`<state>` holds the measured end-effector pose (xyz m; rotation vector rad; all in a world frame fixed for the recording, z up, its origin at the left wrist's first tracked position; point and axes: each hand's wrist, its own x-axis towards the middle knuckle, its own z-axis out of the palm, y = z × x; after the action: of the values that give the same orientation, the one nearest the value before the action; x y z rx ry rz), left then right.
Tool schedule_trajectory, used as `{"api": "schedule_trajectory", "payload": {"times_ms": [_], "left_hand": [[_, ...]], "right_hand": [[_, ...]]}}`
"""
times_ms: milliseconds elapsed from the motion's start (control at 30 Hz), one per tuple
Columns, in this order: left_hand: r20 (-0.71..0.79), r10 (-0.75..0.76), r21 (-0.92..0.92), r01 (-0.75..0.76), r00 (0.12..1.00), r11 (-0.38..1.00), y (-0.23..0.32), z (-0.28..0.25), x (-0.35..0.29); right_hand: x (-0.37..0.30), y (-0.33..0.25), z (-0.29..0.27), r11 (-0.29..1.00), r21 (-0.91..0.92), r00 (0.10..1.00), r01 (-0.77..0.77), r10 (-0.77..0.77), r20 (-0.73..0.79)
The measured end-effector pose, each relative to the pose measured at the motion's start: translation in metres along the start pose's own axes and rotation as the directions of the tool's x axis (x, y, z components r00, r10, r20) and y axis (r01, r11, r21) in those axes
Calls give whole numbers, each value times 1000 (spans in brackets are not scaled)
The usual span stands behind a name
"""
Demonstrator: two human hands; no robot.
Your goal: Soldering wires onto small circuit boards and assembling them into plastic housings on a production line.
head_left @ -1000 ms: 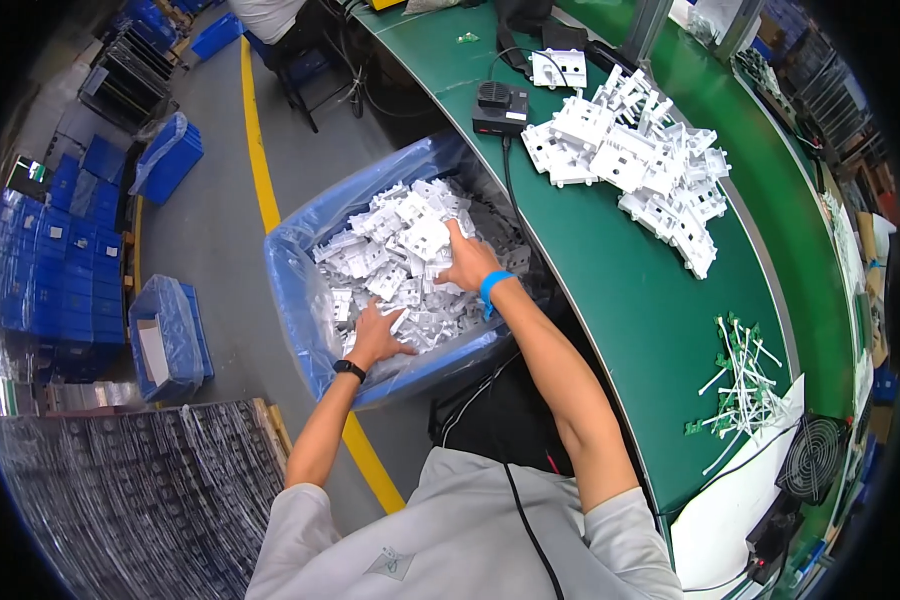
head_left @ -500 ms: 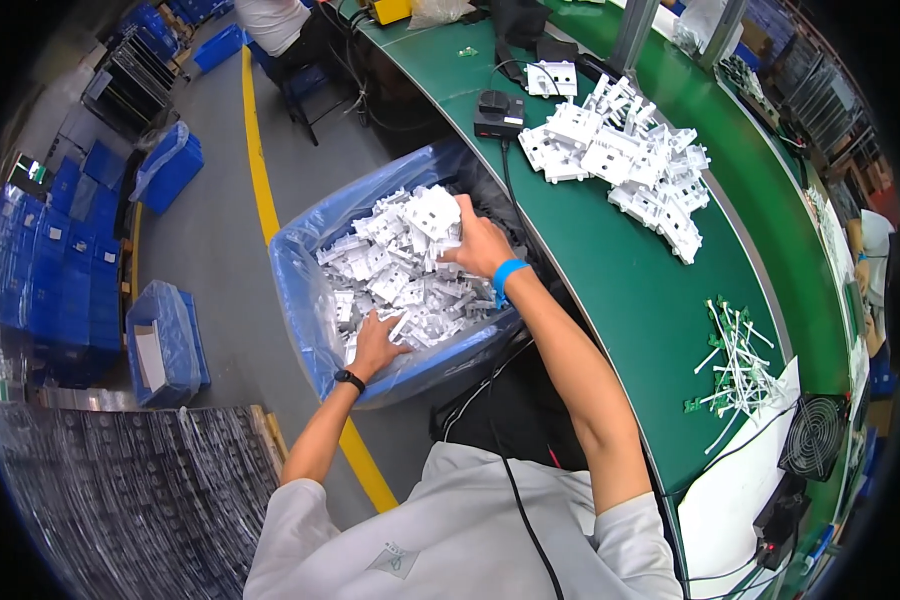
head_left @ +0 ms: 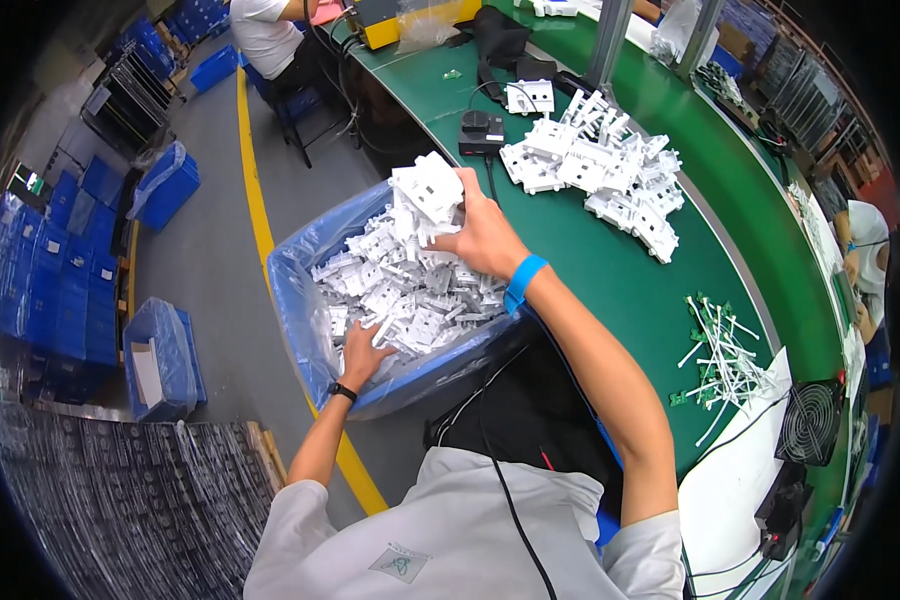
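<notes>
Higher than in the earlier frame, the right hand [head_left: 488, 235] holds white plastic parts [head_left: 428, 192]. Beside the green surface [head_left: 610, 310] stands a blue lined bin [head_left: 295, 290], heaped with similar pieces [head_left: 420, 300]. Right-hand fingers [head_left: 469, 187] clamp the parts above it; the left hand [head_left: 361, 360] touches the pieces, its fingers spread apart.

Heap [head_left: 420, 315]: white parts, jumbled in the blue bin [head_left: 295, 310]
Held parts [head_left: 426, 190]: white, boxy, dark-holed, tilted, above the heap
</notes>
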<state>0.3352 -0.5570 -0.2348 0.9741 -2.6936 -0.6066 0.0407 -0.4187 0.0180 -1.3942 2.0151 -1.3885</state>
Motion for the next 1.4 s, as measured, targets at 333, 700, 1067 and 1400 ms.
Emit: {"api": "schedule_trajectory", "payload": {"times_ms": [333,700,1067,1400], "left_hand": [[-272,-130,-238,65,954,969,-25,-35,6],[-273,-149,-716,-98,950,691,127,-139,53],[-216,135,-886,-252,967,389,294,-167,88],[-357,361,-638,-507,862,580,400,-108,106]], "right_hand": [[-1,-61,-49,919,356,985,171,-147,-94],[-30,-94,-144,950,281,979,133,-82,-188],[-77,-57,-233,994,80,921,69,-33,-388],[-44,1,-280,990,-137,880,26,-87,-466]]}}
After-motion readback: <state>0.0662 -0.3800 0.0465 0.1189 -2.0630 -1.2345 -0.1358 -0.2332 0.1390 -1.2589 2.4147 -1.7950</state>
